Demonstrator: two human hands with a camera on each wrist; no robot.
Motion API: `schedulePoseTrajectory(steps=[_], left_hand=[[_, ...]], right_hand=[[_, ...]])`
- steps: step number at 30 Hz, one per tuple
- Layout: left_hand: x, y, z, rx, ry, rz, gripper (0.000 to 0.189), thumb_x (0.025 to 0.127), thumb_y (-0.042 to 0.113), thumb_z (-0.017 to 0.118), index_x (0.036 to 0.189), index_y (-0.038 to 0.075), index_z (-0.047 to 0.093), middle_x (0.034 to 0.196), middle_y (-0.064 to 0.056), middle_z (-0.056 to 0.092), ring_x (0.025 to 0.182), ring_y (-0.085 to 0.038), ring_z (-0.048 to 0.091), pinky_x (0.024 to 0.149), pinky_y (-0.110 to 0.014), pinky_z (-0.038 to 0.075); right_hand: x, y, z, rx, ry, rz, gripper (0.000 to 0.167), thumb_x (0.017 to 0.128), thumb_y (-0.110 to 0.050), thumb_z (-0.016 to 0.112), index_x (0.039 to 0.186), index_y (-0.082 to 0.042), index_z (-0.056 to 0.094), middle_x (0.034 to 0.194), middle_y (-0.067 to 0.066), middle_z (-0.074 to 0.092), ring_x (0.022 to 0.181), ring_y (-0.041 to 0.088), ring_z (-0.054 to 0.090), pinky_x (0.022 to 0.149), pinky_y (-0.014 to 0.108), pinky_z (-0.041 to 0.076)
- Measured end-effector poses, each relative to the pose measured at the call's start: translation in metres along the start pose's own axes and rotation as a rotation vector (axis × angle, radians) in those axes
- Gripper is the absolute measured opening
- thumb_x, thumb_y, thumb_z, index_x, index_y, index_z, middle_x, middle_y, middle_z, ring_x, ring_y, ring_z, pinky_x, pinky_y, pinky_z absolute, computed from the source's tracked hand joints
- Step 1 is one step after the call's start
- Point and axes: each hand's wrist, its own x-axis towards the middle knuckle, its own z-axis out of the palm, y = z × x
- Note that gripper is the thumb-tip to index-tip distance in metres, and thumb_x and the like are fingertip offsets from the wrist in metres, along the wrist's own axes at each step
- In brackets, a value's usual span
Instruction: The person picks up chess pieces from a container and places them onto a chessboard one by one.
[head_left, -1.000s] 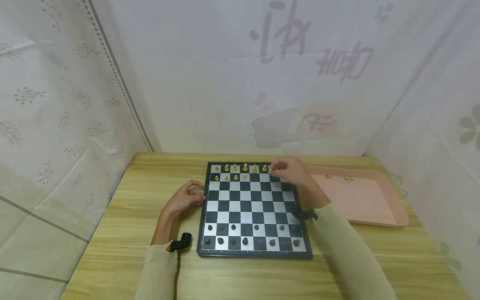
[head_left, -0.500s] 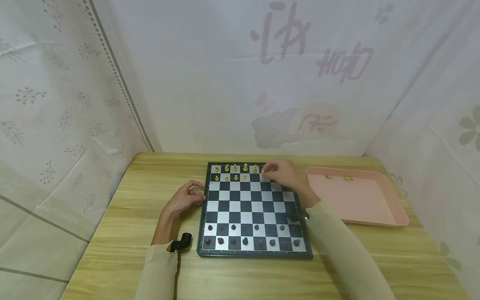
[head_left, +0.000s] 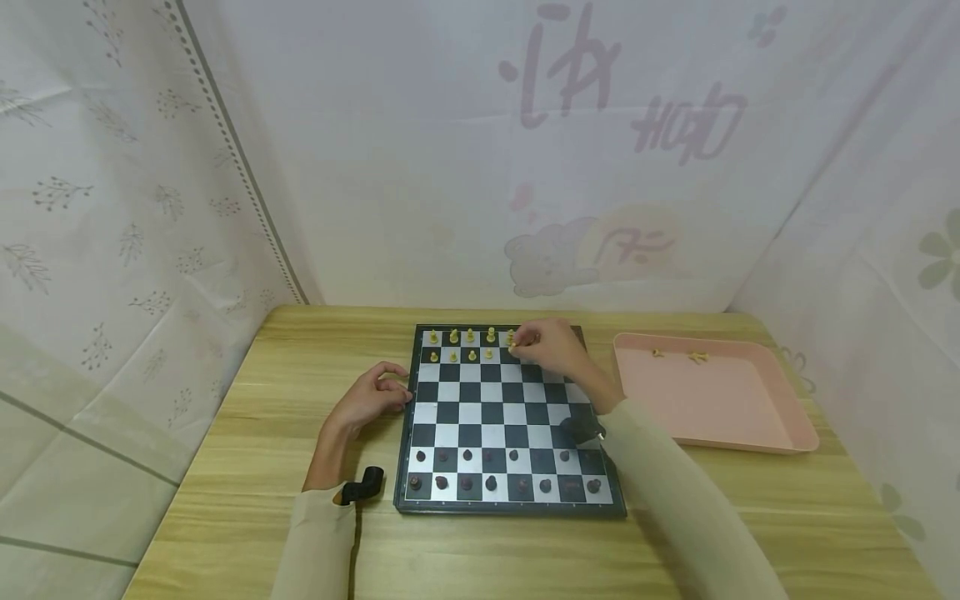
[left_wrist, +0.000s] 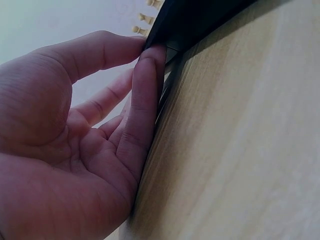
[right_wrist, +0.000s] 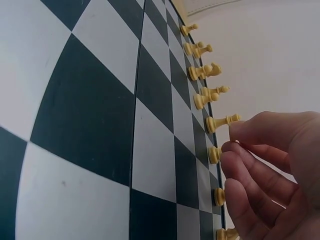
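A black-and-white chessboard (head_left: 470, 392) lies on the wooden table. My left hand (head_left: 367, 398) holds its left edge; in the left wrist view the thumb and a finger (left_wrist: 142, 95) meet the dark rim. At the board's far side, my right hand (head_left: 553, 345) pinches a small pale-yellow pawn (right_wrist: 214, 155) between thumb and fingers, its base showing low over the second row. Pale-yellow chess pieces (head_left: 491, 334) stand in the back row, with several pawns (head_left: 453, 357) in front. My right hand hides the back row's right part.
Dark chess pieces (head_left: 441, 482) stand in two rows along the near side. Right of the board, a pink tray (head_left: 727, 408) holds a few loose yellow pieces (head_left: 697, 357). A patterned cloth (head_left: 420, 167) hangs behind the table.
My right hand has moved left along the board's far side, carrying the pawn toward the row of yellow pawns. My left hand has stayed at the board's edge.
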Motion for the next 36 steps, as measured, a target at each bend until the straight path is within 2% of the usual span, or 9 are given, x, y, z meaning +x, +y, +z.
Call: schedulePoseTrajectory(steps=[6, 21, 25, 29, 32, 36], left_hand=[[0.000, 0.000, 0.001, -0.001, 0.003, -0.006, 0.041, 0.099, -0.006, 0.072, 0.136, -0.008, 0.055, 0.096, -0.012, 0.077, 0.086, -0.017, 0.071, 0.081, -0.028, 0.058], [-0.002, 0.001, 0.002, 0.004, 0.014, -0.008, 0.040, 0.099, -0.006, 0.072, 0.136, -0.008, 0.055, 0.096, -0.012, 0.077, 0.086, -0.017, 0.071, 0.080, -0.028, 0.058], [-0.002, 0.001, 0.002, 0.010, 0.017, -0.011, 0.040, 0.099, -0.006, 0.071, 0.136, -0.007, 0.056, 0.097, -0.013, 0.077, 0.087, -0.018, 0.071, 0.080, -0.027, 0.057], [-0.001, 0.001, 0.002, 0.017, 0.019, -0.016, 0.039, 0.100, -0.006, 0.070, 0.136, -0.007, 0.056, 0.096, -0.012, 0.077, 0.086, -0.017, 0.070, 0.080, -0.027, 0.057], [-0.001, 0.001, 0.001, 0.021, 0.016, -0.018, 0.039, 0.100, -0.005, 0.070, 0.136, -0.007, 0.056, 0.095, -0.011, 0.076, 0.086, -0.017, 0.070, 0.080, -0.027, 0.056], [-0.002, 0.001, 0.001, 0.024, 0.011, -0.016, 0.040, 0.100, -0.005, 0.070, 0.136, -0.007, 0.056, 0.094, -0.009, 0.076, 0.087, -0.017, 0.070, 0.080, -0.027, 0.056]], right_hand=[[0.001, -0.001, 0.001, -0.030, -0.005, 0.005, 0.008, 0.095, -0.016, 0.086, 0.098, -0.012, 0.080, 0.093, 0.000, 0.076, 0.089, 0.022, 0.066, 0.080, 0.041, 0.052], [0.001, 0.003, -0.003, -0.023, -0.016, 0.008, 0.012, 0.093, -0.015, 0.085, 0.104, -0.011, 0.082, 0.096, 0.000, 0.078, 0.090, 0.022, 0.069, 0.079, 0.040, 0.054], [0.000, 0.014, -0.010, 0.010, 0.002, -0.014, 0.012, 0.094, -0.014, 0.085, 0.105, -0.009, 0.082, 0.098, 0.002, 0.078, 0.089, 0.024, 0.070, 0.078, 0.041, 0.056], [-0.006, 0.026, -0.022, 0.040, 0.027, -0.030, 0.013, 0.096, -0.013, 0.083, 0.107, -0.007, 0.081, 0.102, 0.005, 0.078, 0.096, 0.028, 0.070, 0.085, 0.046, 0.055], [-0.012, 0.034, -0.034, 0.049, 0.055, 0.010, 0.013, 0.098, -0.015, 0.082, 0.107, -0.007, 0.081, 0.104, 0.006, 0.078, 0.100, 0.029, 0.069, 0.089, 0.047, 0.055], [-0.023, 0.046, -0.052, 0.049, 0.090, 0.077, 0.012, 0.100, -0.017, 0.082, 0.108, -0.007, 0.080, 0.107, 0.009, 0.078, 0.101, 0.031, 0.069, 0.088, 0.047, 0.055]])
